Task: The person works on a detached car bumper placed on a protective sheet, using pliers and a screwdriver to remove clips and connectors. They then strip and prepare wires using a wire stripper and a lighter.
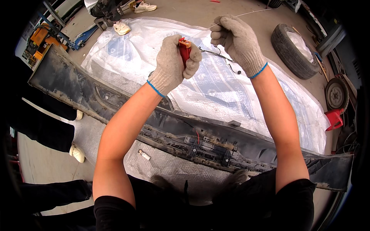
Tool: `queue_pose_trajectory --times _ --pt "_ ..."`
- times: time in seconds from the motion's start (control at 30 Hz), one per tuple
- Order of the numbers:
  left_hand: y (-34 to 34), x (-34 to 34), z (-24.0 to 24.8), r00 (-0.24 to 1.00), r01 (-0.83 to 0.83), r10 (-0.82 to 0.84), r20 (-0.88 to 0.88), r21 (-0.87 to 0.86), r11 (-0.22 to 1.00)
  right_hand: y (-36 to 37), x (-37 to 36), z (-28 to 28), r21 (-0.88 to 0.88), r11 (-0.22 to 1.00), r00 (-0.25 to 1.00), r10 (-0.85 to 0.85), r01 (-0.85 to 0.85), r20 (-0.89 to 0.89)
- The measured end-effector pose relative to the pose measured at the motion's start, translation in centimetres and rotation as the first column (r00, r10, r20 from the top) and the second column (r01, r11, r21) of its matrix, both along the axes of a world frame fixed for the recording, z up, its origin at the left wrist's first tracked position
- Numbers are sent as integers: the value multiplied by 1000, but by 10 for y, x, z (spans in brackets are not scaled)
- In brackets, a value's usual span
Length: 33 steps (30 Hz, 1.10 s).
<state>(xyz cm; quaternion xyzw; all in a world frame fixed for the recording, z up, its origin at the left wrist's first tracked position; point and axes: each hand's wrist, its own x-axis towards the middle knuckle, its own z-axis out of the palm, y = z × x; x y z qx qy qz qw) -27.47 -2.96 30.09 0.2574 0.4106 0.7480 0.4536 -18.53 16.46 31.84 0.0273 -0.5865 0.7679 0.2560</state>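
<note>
Both my hands wear light knitted gloves with blue cuffs and are raised above a white plastic sheet. My left hand is wrapped round a small red boxy object with an orange top; its exact kind does not show. Slightly higher and to the right, my right hand has its fingers curled on a thin pale strand, which runs out past the hand to the upper right. Below my arms a black car bumper lies with its dirty inner side up. A dark wiring harness shows between my hands.
The white plastic sheet lies beyond the bumper. A tyre, a wheel and a red container stand at the right. A small white tube lies nearby. Other people's legs are at the left, and a seated person's shoe rests on the sheet.
</note>
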Motion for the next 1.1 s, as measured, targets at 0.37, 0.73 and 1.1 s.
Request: queue_pose_trajectory --times 0.37,0.73,1.1 --pt "0 1 1 1000 15 -15 17 -8 1000 0 1 2 -1 1000 1000 -1 1 16" --pt "1 5 2 1000 4 -3 20 -22 1000 -1 4 4 6 1000 999 -17 17 27" --pt "-4 1 1 1000 -26 26 8 -15 1000 -8 1 4 -8 1000 999 -17 17 27"
